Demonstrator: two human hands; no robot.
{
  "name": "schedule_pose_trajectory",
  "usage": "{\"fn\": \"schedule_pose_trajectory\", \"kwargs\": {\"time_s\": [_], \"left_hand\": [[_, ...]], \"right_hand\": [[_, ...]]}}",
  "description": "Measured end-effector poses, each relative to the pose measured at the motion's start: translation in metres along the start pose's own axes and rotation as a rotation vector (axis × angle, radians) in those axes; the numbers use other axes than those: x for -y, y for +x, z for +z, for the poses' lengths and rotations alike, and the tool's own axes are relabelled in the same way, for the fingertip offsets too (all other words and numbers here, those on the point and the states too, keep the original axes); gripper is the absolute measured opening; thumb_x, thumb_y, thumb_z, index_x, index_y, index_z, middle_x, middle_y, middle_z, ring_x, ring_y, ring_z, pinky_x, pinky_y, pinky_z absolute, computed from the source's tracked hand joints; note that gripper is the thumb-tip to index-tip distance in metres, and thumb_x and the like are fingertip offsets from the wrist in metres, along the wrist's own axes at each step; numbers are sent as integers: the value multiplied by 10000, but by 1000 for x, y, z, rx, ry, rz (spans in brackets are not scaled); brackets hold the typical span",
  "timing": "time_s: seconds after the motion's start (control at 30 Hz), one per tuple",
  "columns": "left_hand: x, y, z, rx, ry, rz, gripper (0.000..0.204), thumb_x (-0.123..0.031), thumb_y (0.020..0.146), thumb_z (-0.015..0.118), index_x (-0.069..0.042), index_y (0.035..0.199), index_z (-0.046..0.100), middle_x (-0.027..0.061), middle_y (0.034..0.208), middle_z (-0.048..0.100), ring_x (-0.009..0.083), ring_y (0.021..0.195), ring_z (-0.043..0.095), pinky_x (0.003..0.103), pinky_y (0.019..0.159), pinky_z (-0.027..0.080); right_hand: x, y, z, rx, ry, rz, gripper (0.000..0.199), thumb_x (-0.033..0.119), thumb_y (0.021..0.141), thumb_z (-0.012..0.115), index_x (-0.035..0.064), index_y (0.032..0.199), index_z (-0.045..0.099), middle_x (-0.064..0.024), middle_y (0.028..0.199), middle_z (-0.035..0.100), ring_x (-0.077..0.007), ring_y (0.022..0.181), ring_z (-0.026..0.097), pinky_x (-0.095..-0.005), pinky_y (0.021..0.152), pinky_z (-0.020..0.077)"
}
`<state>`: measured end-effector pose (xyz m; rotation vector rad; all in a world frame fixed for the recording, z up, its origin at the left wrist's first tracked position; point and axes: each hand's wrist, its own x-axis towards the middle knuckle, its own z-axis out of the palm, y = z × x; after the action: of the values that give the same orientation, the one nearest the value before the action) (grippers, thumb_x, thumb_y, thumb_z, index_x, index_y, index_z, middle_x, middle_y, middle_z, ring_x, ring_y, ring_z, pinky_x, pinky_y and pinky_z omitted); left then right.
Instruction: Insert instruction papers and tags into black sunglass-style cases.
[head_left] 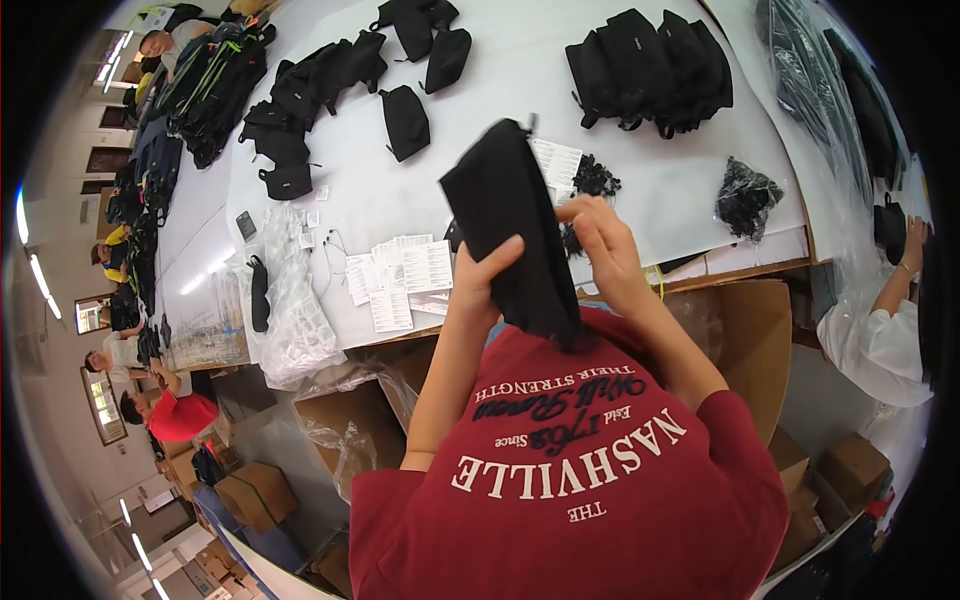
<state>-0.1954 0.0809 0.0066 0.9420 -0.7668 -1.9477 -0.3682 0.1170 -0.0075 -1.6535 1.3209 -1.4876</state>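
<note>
A black fabric pouch (505,215) is held up over the table's near edge, tilted, with a small tab at its top corner. My left hand (483,285) is closed around its left side, the thumb lying across the front. At the pouch's right edge is my right hand (612,255), its fingers bent and drawn together; what they pinch, if anything, is hidden. Just beyond that hand lies a heap of small black pieces (597,178) beside a printed white sheet (556,165). More white printed cards (400,275) are spread to the left of the pouch.
Black pouches lie in a stack (650,70) at the far right and scattered (405,122) at the far left. A bag of small black parts (747,200) sits right. Clear plastic (295,310) drapes the near edge; an open carton (745,330) stands below. Co-workers are at both sides.
</note>
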Motion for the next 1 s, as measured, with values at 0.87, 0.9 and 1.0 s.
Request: {"fn": "schedule_pose_trajectory", "kwargs": {"time_s": [0.87,0.9,1.0], "left_hand": [[-6,16,-21,-142,-236,89,282,-149,857,613,-21,1101,553,77,955,645,178,800,651,296,670,550],[-4,16,-24,-144,-237,90,282,-149,857,613,-21,1101,553,77,955,645,178,800,651,296,670,550],[-2,18,-28,-275,-183,110,290,-139,870,594,-17,1128,539,79,1016,631,184,886,635,318,754,535]], "right_hand": [[30,-10,-7,202,218,83,125,34,690,720,19,792,649,-47,810,589,-180,796,520,-285,726,414],[30,-10,-8,252,233,112,112,29,699,700,13,796,646,-60,857,596,-197,841,524,-300,772,416],[22,-3,-16,125,-107,-30,291,102,702,723,43,981,660,-79,1005,570,-232,947,513,-330,850,401]]}}
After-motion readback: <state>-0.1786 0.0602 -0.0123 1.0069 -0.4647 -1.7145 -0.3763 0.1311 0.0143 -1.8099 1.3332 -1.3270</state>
